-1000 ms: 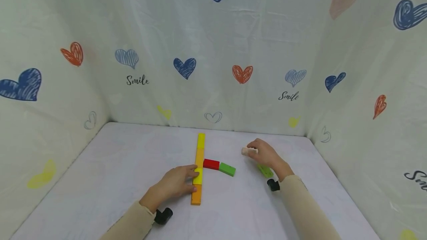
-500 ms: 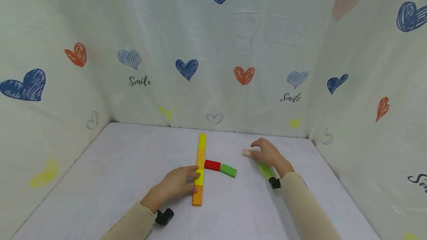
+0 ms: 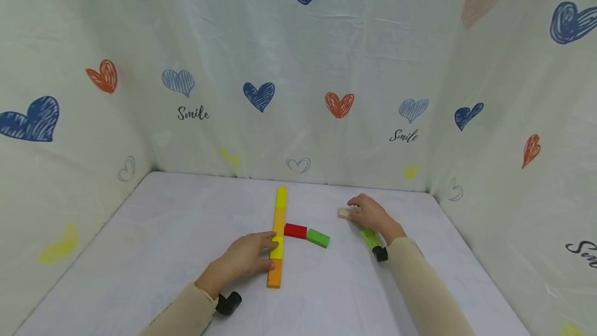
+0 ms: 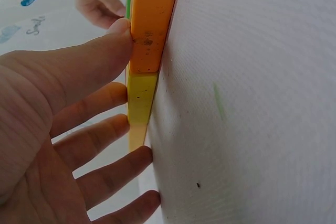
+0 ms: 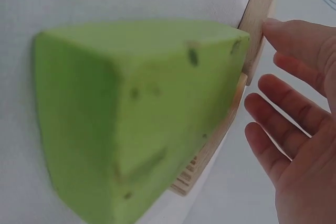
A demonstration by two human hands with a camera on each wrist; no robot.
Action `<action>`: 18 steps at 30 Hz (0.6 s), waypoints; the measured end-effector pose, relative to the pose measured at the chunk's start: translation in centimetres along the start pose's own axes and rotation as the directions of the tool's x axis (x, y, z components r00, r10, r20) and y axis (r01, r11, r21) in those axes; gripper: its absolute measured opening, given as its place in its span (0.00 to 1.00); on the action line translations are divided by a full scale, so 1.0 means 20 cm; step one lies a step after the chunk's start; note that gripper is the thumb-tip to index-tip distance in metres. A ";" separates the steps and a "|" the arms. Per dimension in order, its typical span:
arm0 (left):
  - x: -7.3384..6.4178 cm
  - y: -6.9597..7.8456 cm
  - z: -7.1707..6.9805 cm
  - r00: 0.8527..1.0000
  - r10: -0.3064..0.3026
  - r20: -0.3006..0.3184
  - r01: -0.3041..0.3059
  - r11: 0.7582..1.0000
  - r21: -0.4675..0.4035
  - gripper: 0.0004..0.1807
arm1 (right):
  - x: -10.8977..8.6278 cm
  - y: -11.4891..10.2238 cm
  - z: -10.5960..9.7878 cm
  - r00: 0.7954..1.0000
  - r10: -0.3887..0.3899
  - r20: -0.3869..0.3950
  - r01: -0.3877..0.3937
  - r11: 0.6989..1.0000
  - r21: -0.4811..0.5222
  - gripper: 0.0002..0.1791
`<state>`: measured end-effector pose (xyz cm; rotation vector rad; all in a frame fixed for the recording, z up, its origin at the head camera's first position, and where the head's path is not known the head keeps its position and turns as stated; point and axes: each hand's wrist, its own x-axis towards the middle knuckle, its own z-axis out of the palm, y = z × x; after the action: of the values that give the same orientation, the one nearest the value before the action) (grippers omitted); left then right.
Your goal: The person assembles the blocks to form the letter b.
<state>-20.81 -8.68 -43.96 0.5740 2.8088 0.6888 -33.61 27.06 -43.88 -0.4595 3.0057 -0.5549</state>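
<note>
My left hand (image 3: 242, 259) rests against a straight row of yellow and orange wooden blocks, fingers relaxed. In the left wrist view its thumb touches the nearest orange block (image 4: 152, 22), with fingertips beside the yellow block (image 4: 140, 95). My right hand (image 3: 374, 217) is over a plain wooden block (image 3: 344, 213); in the right wrist view the thumb touches that block's side while the fingers stay spread apart from it. A lime-green block (image 3: 370, 237) lies under the right wrist. Beyond it, a second plain wooden block (image 5: 202, 156) with printed marks is partly hidden.
A red block (image 3: 296, 231) extends right from the row, with a green block (image 3: 318, 238) end to end and angled. Black wrist cameras (image 3: 229, 303) sit under both wrists. Curtains with printed hearts (image 3: 259, 96) surround the white table (image 3: 186, 211).
My right fingers have loosened and lifted from the plain wooden block, which lies on the table. The right wrist camera has shifted slightly over the lime-green block. The left hand has stayed put.
</note>
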 end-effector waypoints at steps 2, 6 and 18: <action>0.00 0.00 0.00 1.000 -0.002 0.001 0.002 1.000 0.000 0.29 | 0.00 0.00 0.01 1.000 0.001 -0.001 -0.001 1.000 -0.006 0.19; 0.00 0.00 0.00 1.000 -0.006 0.000 0.006 1.000 -0.003 0.29 | 0.01 0.00 0.01 1.000 0.012 0.004 -0.012 1.000 0.013 0.18; 0.00 0.01 0.00 1.000 -0.011 0.001 0.011 1.000 -0.007 0.29 | 0.02 -0.01 0.03 0.999 0.017 0.032 -0.018 0.999 0.029 0.15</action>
<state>-20.70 -8.63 -43.85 0.5577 2.8051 0.6960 -33.88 26.59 -44.33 -0.4357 2.9646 -0.5838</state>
